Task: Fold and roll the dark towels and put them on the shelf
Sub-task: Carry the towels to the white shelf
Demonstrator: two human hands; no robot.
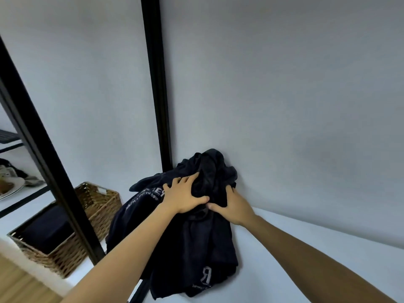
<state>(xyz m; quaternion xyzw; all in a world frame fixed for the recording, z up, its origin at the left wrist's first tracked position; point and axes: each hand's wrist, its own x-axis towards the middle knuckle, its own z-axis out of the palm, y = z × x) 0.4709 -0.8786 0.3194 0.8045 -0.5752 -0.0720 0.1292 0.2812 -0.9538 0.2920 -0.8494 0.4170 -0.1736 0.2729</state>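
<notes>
Nearest to us, at the lower left, we see a strip of wooden floor [19, 287]. Our two bare forearms reach forward from the bottom edge, over the white shelf [317, 259].

On this shelf lies the pile of dark towels [188, 243], crumpled and not folded. Its lower part hangs a little over the front edge of the shelf and shows pale printed letters. Its upper part is bunched up and leans against the grey wall [273, 84], just beside the black upright post [156, 84] of the rack.

Our left hand [185, 195] lies on the upper part of the pile with the fingers [192, 178] spread apart, the tips pressing into the cloth and the thumb pointing to the right. Our right hand [235, 206] is just beside it on the right. Its fingers curl into the dark folds, and its thumb points left, almost touching the left thumb.

To the left, behind another slanted black post [43, 154], stands a wicker basket [91, 217] with something dark inside.

Farther left, lower shelves carry a white plate [13, 189] and some soft pale things we cannot identify.
</notes>
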